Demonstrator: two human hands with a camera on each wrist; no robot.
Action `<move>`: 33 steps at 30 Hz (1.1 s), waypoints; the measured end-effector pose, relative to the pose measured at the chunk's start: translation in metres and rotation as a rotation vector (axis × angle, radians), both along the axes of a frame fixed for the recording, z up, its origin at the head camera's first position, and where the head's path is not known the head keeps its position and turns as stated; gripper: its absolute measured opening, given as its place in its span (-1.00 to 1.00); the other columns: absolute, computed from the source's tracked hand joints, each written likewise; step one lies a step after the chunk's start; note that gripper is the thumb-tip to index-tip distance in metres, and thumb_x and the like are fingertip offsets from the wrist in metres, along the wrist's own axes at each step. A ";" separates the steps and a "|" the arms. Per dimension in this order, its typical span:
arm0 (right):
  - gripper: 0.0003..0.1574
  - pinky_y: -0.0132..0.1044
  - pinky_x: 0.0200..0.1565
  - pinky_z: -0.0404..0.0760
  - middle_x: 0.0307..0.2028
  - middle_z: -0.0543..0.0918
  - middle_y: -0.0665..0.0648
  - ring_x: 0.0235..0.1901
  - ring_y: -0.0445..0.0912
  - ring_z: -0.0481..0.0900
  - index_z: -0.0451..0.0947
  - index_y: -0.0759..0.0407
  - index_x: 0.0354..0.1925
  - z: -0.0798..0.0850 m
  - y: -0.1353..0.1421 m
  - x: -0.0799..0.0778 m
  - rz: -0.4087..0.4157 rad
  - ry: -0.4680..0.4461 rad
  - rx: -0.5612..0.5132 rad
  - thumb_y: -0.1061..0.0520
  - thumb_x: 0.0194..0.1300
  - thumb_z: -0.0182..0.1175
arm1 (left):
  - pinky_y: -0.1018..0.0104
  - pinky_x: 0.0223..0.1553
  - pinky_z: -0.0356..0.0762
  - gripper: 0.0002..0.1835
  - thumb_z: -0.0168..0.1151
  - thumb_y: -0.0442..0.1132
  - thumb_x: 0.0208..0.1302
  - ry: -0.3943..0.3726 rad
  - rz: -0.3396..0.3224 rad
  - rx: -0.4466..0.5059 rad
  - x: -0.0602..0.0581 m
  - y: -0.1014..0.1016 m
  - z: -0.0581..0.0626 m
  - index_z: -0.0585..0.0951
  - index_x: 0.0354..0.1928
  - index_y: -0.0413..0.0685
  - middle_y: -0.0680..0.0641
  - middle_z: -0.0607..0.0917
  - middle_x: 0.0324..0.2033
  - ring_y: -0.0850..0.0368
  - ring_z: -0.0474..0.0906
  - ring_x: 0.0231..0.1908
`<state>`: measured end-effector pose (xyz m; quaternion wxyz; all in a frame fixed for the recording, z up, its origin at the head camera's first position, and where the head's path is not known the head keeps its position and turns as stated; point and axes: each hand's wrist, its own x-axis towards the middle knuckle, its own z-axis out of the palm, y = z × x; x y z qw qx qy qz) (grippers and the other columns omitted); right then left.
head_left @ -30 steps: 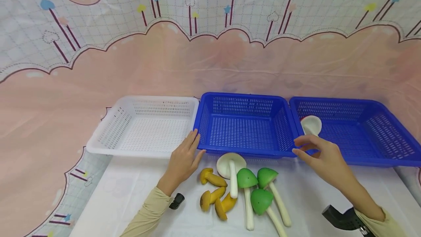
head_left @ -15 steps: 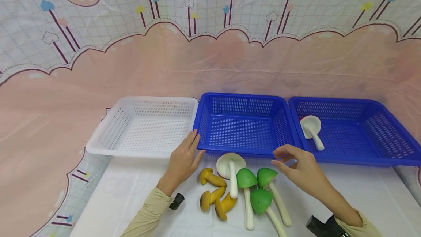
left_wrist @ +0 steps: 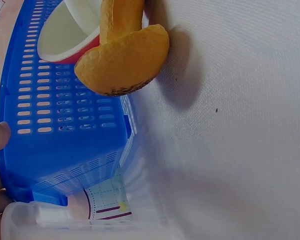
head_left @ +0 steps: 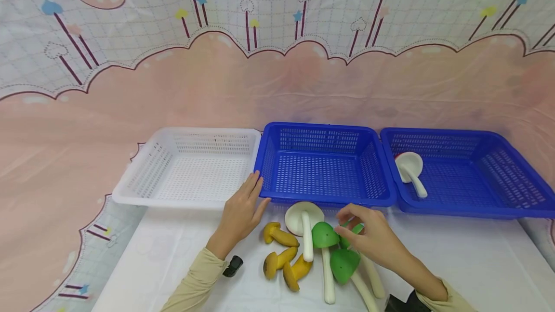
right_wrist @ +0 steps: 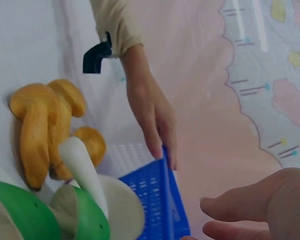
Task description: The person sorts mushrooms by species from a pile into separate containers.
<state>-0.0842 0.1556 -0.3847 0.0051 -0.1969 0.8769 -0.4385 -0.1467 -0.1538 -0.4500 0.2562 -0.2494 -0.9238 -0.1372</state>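
My left hand (head_left: 240,218) rests its fingertips at the front left corner of the middle blue basket (head_left: 327,167), beside the white basket (head_left: 204,172). My right hand (head_left: 375,235), fingers loosely bent and holding nothing, hovers over the rearmost right green-capped toy mushroom (head_left: 372,273) and partly hides it. Two other green mushrooms, left (head_left: 325,236) and front (head_left: 344,265), lie close by. Left of them a white mushroom (head_left: 305,223) lies stem toward me, its cap near the middle basket. Three yellow-brown mushrooms (head_left: 284,236) are grouped between it and my left arm.
In the right blue basket (head_left: 468,177) lies a white mushroom with a red-edged cap (head_left: 409,166). The three baskets stand in a row along the back of the white-covered table (head_left: 455,249). A printed pink cloth (head_left: 321,88) hangs behind them.
My right hand has moved left and toward me, from the right blue basket's front corner to above the green mushrooms. My left hand has stayed at the basket corner.
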 end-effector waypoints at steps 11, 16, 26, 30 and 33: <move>-0.78 -0.42 -0.45 0.59 -0.31 0.64 0.08 -0.49 -0.20 0.57 0.57 0.23 -0.20 -0.019 -0.030 0.003 0.093 -0.070 0.009 0.18 0.18 0.32 | 0.07 0.19 0.37 -0.44 0.17 -0.11 0.31 -0.001 -0.001 -0.002 0.001 0.002 -0.004 0.43 0.21 -0.39 -0.31 0.38 0.26 -0.15 0.30 0.27; -0.78 -0.43 -0.54 0.54 -0.39 0.57 0.03 -0.59 -0.21 0.51 0.56 0.23 -0.22 -0.030 -0.047 0.004 0.078 -0.069 0.036 0.16 0.17 0.33 | 0.06 0.19 0.37 -0.44 0.18 -0.11 0.30 0.013 -0.004 -0.002 0.000 0.002 -0.003 0.44 0.20 -0.39 -0.31 0.38 0.26 -0.16 0.30 0.27; -0.54 -0.25 -0.34 0.63 -0.20 0.56 0.21 -0.31 -0.03 0.58 0.50 0.33 -0.08 -0.050 -0.076 0.009 0.016 0.101 0.236 0.20 0.06 0.39 | 0.06 0.19 0.37 -0.43 0.16 -0.10 0.31 0.006 0.005 0.005 0.000 0.001 -0.001 0.42 0.22 -0.39 -0.30 0.36 0.27 -0.15 0.29 0.27; -0.57 -0.17 -0.32 0.66 -0.21 0.56 0.25 -0.29 0.09 0.61 0.51 0.36 -0.11 -0.053 -0.082 0.013 0.010 0.156 0.317 0.25 0.03 0.39 | 0.06 0.19 0.37 -0.44 0.17 -0.12 0.30 0.015 0.003 0.015 0.001 0.001 -0.002 0.43 0.21 -0.39 -0.31 0.37 0.27 -0.15 0.30 0.27; -0.57 -0.20 -0.39 0.67 -0.19 0.55 0.26 -0.38 0.09 0.61 0.52 0.35 -0.13 -0.054 -0.084 0.017 -0.001 0.205 0.351 0.29 0.00 0.39 | 0.06 0.20 0.36 -0.44 0.17 -0.12 0.30 0.019 -0.001 0.013 0.000 0.001 -0.001 0.43 0.21 -0.40 -0.31 0.37 0.26 -0.15 0.30 0.27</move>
